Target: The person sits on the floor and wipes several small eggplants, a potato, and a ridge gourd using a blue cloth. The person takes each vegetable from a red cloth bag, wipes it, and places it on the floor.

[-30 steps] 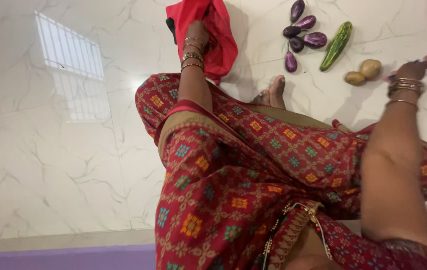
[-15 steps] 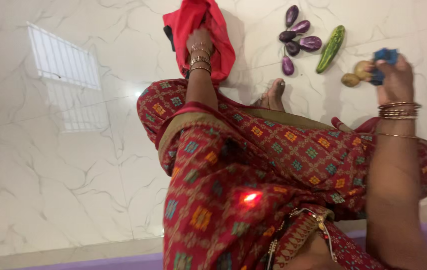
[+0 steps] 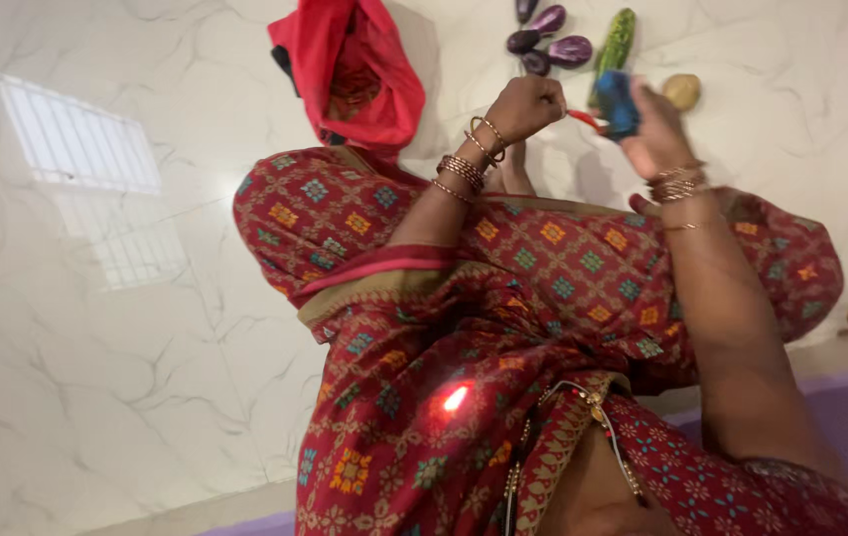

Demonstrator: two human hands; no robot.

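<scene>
Right hand (image 3: 654,129) grips a small blue tool (image 3: 617,103) — red tip showing; left hand (image 3: 528,103) fisted, contents unclear.

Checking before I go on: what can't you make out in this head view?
- Blue item: the right hand covers part; kind unclear.
- Left hand: fisted; any contents hidden.
- Eggplants, cucumber: cut by the top edge.
- Red bag: contents hidden by folds.
- Potato: partly behind the right hand.
</scene>
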